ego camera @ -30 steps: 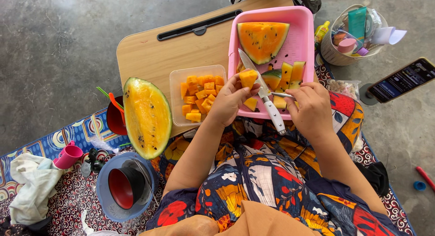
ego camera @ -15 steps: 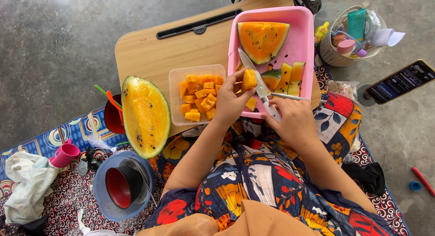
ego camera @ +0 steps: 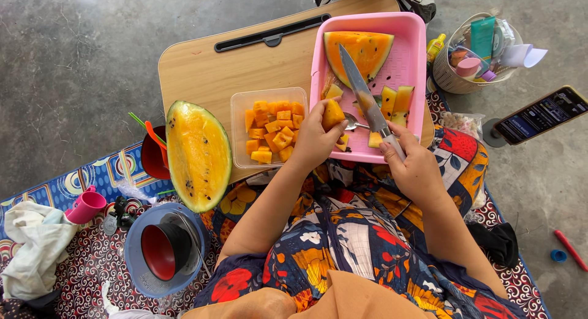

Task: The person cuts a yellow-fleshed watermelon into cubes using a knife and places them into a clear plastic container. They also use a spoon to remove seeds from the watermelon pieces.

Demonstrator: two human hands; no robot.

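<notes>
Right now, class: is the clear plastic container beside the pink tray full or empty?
Partly full: the clear container holds orange melon cubes, with bare floor showing along its edges.

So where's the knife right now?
In the head view the knife is in the right hand, its blade slanting up over the pink tray, its tip lying on the watermelon wedge, just right of the piece in the left hand.

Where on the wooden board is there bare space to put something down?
The wooden board is bare along its far left part, between the black slot, clear box and pink tray. The near edge is crowded: melon half, left hand, right hand.
</notes>
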